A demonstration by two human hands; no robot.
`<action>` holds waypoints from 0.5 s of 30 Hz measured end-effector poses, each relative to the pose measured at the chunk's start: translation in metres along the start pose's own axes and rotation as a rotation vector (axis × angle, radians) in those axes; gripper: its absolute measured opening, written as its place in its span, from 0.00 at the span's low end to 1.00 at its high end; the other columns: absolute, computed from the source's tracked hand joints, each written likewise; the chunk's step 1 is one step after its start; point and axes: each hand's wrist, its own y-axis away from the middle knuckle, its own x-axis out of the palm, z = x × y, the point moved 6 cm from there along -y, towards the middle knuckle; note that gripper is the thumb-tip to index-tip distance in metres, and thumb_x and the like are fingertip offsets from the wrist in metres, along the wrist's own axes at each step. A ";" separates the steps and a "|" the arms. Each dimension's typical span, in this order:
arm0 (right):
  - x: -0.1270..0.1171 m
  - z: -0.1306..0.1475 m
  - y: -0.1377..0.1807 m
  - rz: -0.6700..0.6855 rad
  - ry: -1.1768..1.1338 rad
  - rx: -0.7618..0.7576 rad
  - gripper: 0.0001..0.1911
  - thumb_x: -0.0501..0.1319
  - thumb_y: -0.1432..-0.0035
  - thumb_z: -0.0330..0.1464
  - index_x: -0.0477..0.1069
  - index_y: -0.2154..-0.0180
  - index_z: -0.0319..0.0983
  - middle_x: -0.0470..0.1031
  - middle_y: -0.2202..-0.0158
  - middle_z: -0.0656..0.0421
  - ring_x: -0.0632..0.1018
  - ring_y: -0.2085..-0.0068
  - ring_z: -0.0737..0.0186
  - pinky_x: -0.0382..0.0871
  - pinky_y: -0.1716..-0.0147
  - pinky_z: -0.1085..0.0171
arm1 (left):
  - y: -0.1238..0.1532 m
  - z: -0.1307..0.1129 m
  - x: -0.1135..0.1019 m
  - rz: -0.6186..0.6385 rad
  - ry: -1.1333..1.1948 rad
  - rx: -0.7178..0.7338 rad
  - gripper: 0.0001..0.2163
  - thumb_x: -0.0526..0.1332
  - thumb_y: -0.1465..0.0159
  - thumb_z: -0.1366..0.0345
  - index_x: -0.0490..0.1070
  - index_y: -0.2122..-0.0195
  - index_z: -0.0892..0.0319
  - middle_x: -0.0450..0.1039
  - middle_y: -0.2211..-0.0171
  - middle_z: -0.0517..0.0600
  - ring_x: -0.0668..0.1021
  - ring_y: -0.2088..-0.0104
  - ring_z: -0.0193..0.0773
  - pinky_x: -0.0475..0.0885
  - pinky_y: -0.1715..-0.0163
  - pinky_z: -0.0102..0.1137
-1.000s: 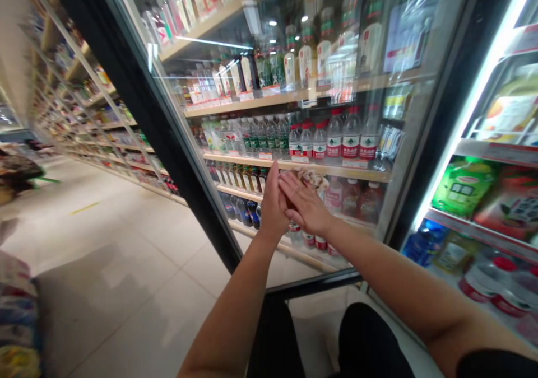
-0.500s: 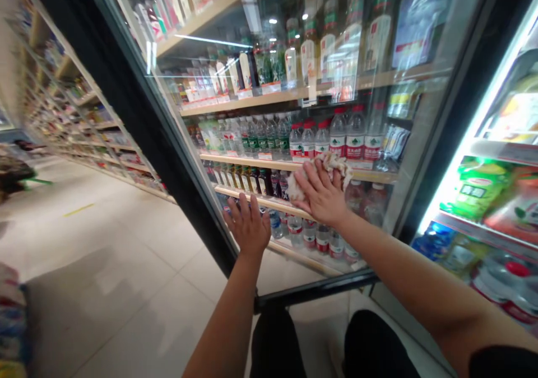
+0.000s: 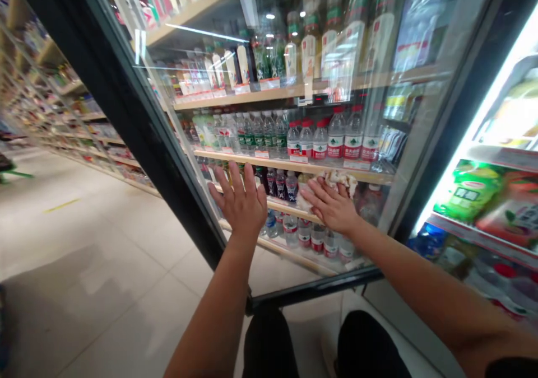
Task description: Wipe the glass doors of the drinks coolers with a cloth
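A glass cooler door (image 3: 311, 288) with a black frame stands open in front of me. My right hand (image 3: 334, 207) presses a crumpled whitish cloth (image 3: 342, 181) with brownish patches flat against the glass, fingers spread over it. To its left, my left hand (image 3: 241, 204) is raised at the lower left of the pane with its fingers apart and nothing in it. Whether its palm touches the glass, I cannot tell. Rows of bottles (image 3: 319, 143) show in the pane behind both hands.
At the right is the lit cooler interior, with green packs (image 3: 468, 190) on a shelf. Long store shelves (image 3: 90, 115) run along the left beyond the door's edge. Pale floor tiles (image 3: 126, 288) lie below, and my dark-clothed knees (image 3: 269, 344) are close under the door.
My left hand has moved up and slightly left, fingers spreading wider. The right hand and cloth have shifted a little right and down across the glass.
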 end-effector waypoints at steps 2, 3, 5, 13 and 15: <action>-0.014 -0.024 -0.010 -0.037 -0.017 0.094 0.29 0.51 0.29 0.34 0.55 0.29 0.49 0.63 0.30 0.55 0.64 0.29 0.53 0.44 0.29 0.48 | -0.006 0.001 0.003 0.030 0.018 -0.024 0.27 0.53 0.29 0.57 0.61 0.31 0.61 0.53 0.27 0.63 0.41 0.25 0.55 0.34 0.29 0.61; -0.023 -0.039 -0.017 -0.087 -0.022 0.186 0.30 0.49 0.28 0.34 0.53 0.28 0.48 0.61 0.29 0.54 0.61 0.28 0.52 0.44 0.29 0.46 | -0.006 0.001 0.004 0.029 0.023 -0.037 0.27 0.53 0.29 0.57 0.62 0.31 0.61 0.53 0.28 0.63 0.41 0.25 0.55 0.34 0.29 0.62; -0.042 -0.067 -0.031 -0.207 -0.048 0.364 0.32 0.45 0.28 0.32 0.46 0.26 0.44 0.56 0.27 0.52 0.56 0.26 0.52 0.44 0.28 0.43 | -0.004 0.002 0.005 0.011 0.028 -0.045 0.26 0.53 0.29 0.57 0.63 0.31 0.61 0.53 0.28 0.63 0.42 0.25 0.54 0.34 0.29 0.62; -0.016 -0.030 -0.002 -0.249 -0.147 0.272 0.24 0.47 0.29 0.31 0.61 0.35 0.36 0.63 0.31 0.41 0.61 0.28 0.48 0.55 0.33 0.42 | 0.000 -0.001 0.004 -0.024 -0.034 0.012 0.27 0.54 0.28 0.59 0.60 0.30 0.60 0.52 0.28 0.63 0.42 0.25 0.53 0.37 0.29 0.61; -0.008 -0.016 0.003 -0.218 -0.078 0.176 0.24 0.53 0.29 0.37 0.64 0.37 0.35 0.64 0.32 0.40 0.62 0.28 0.47 0.52 0.32 0.44 | 0.000 0.001 0.004 -0.011 -0.012 -0.009 0.26 0.54 0.28 0.59 0.61 0.30 0.60 0.52 0.28 0.63 0.43 0.25 0.54 0.37 0.29 0.62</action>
